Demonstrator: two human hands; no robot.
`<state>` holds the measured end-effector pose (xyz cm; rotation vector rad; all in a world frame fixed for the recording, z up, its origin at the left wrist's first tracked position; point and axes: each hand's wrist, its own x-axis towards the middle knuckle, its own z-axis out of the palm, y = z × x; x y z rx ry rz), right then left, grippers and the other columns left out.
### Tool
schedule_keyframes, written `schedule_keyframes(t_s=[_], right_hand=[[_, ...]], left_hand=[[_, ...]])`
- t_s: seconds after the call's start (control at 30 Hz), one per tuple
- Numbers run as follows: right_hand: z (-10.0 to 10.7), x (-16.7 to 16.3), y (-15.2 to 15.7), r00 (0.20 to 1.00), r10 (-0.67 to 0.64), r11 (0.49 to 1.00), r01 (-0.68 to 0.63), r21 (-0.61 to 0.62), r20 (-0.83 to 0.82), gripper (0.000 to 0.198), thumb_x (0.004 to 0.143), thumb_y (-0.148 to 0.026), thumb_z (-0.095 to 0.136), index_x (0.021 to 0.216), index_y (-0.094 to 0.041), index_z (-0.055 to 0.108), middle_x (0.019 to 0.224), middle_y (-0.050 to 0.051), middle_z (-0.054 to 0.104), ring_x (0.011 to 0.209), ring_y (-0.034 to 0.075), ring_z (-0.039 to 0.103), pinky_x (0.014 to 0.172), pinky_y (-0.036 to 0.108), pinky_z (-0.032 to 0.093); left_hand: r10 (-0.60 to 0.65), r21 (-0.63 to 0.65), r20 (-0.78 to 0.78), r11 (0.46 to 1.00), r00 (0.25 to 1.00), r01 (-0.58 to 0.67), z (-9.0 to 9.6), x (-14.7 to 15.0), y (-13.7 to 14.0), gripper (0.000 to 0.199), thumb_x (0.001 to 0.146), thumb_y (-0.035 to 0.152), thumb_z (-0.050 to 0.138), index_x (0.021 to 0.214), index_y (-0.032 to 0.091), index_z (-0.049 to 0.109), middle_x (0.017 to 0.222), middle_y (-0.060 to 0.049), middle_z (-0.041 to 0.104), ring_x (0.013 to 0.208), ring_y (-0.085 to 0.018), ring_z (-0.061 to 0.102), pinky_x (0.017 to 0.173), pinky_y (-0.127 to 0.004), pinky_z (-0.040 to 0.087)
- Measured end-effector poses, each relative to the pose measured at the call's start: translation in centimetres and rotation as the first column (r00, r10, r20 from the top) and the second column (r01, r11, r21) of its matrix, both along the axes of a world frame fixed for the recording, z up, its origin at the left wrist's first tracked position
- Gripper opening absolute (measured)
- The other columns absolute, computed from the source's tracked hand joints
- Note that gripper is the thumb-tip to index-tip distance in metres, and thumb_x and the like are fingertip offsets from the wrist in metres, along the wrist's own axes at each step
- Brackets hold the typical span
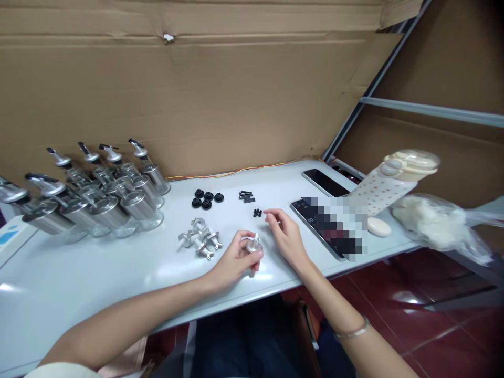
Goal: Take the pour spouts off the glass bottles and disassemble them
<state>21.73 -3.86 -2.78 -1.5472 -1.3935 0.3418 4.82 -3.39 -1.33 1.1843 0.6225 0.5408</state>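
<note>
Small black pieces (257, 213) lie just left of the right hand's fingertips; the right hand (287, 236) is the nearer.
The left hand (237, 255) has its fingers and thumb closed round a silver spout top (255, 245), its short nozzle pointing roughly up, on the near side of the black pieces. The right fingers are loosely bent, thumb and forefinger close together beside the little cluster, apparently not touching it; whether they pinch something small, I cannot tell.

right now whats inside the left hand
The left hand holds a silver piece between thumb and fingers, its top and the small upright nub showing. Its lower part and the palm are covered, so anything else in there cannot be seen.
</note>
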Motion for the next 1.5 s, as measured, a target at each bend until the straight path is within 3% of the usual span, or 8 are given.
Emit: schedule_keyframes(t_s=[0.27, 0.43, 0.73, 0.9, 1.1, 1.23, 1.33, 1.5], right_hand=[[0.5, -1.3, -2.6, 0.943, 0.289, 0.924, -0.32, 0.209, 0.168, 0.033, 0.095, -0.034, 0.029, 0.072, -0.02, 0.049, 0.064, 0.001, 0.048, 0.058, 0.014, 0.047, 0.056, 0.027, 0.038], [0.3, -1.8, -2.6, 0.901, 0.299, 0.91, -0.369, 0.19, 0.316, 0.02, 0.088, -0.033, 0.046, 0.101, -0.019, 0.048, 0.082, 0.005, 0.059, 0.067, 0.017, 0.055, 0.061, 0.028, 0.045], [-0.1, -2.4, -2.8, 0.884, 0.24, 0.931, -0.326, 0.162, 0.402, 0.016, 0.095, -0.027, 0.034, 0.105, -0.019, 0.045, 0.089, 0.009, 0.063, 0.076, 0.019, 0.061, 0.066, 0.031, 0.05], [-0.5, -2.4, -2.5, 0.887, 0.203, 0.96, -0.264, 0.093, 0.415, 0.015, 0.092, -0.02, 0.038, 0.103, -0.02, 0.047, 0.089, 0.008, 0.064, 0.077, 0.02, 0.061, 0.067, 0.032, 0.048], [0.1, -2.4, -2.5, 0.834, 0.167, 0.951, -0.277, 0.137, 0.525, 0.017, 0.094, -0.021, 0.035, 0.092, -0.018, 0.052, 0.083, 0.008, 0.063, 0.075, 0.02, 0.056, 0.068, 0.034, 0.039], [0.7, -2.6, -2.9, 0.838, 0.284, 0.924, -0.368, 0.098, 0.466, 0.022, 0.094, -0.026, 0.035, 0.076, -0.02, 0.047, 0.071, 0.004, 0.056, 0.065, 0.017, 0.047, 0.064, 0.031, 0.034], [0.9, -2.5, -2.7, 0.863, 0.502, 0.865, -0.498, -0.06, 0.066, 0.031, 0.093, -0.035, 0.038, 0.065, -0.02, 0.041, 0.062, -0.001, 0.045, 0.058, 0.014, 0.04, 0.06, 0.029, 0.032], [0.7, -2.0, -1.8, 0.495, 0.441, 0.672, -0.735, -0.09, -0.749, 0.046, 0.076, -0.057, 0.058, 0.058, -0.018, 0.042, 0.051, -0.005, 0.037, 0.047, 0.008, 0.03, 0.047, 0.024, 0.023]], left_hand=[[0.055, 0.271, -0.136, 0.963, 0.989, -0.016, 1.5, -0.8, 1.3, 0.044, 0.067, 0.031, 0.074, 0.087, 0.02, 0.035, 0.076, 0.005, 0.047, 0.061, -0.007, 0.045, 0.058, -0.021, 0.036], [0.059, 0.531, -0.279, 0.841, 0.958, 0.103, 3.2, -1.7, 3.2, 0.03, 0.071, 0.023, 0.067, 0.084, 0.02, 0.039, 0.066, 0.007, 0.044, 0.056, -0.007, 0.042, 0.054, -0.02, 0.031], [-0.198, 0.204, -0.288, 0.943, 0.937, 0.262, 2.9, -2.5, 5.3, 0.043, 0.063, 0.027, 0.074, 0.097, 0.016, 0.051, 0.068, 0.003, 0.058, 0.062, -0.011, 0.054, 0.062, -0.024, 0.039], [-0.17, 0.301, -0.328, 0.914, 0.929, 0.273, 4.2, -2.9, 5.2, 0.024, 0.078, 0.028, 0.059, 0.098, 0.015, 0.056, 0.069, -0.001, 0.062, 0.065, -0.013, 0.056, 0.063, -0.025, 0.04], [0.058, 0.734, -0.454, 0.59, 0.889, 0.336, 4.3, -3.0, 4.2, 0.024, 0.09, 0.031, 0.043, 0.104, 0.019, 0.058, 0.093, -0.006, 0.065, 0.081, -0.018, 0.057, 0.075, -0.03, 0.041], [0.175, 0.796, -0.55, 0.406, 0.817, 0.449, 3.6, -2.8, 4.2, 0.018, 0.09, 0.027, 0.04, 0.092, 0.019, 0.056, 0.079, -0.004, 0.061, 0.075, -0.019, 0.054, 0.069, -0.029, 0.038], [0.202, 0.825, -0.554, 0.267, 0.808, 0.498, 3.0, -2.6, 4.4, 0.019, 0.089, 0.024, 0.039, 0.074, 0.019, 0.05, 0.066, -0.001, 0.053, 0.059, -0.015, 0.044, 0.064, -0.028, 0.033], [0.229, 0.887, -0.455, 0.202, 0.861, 0.415, 2.4, -2.1, 4.1, 0.027, 0.091, 0.022, 0.037, 0.065, 0.018, 0.044, 0.059, 0.001, 0.045, 0.05, -0.012, 0.033, 0.064, -0.031, 0.028]])
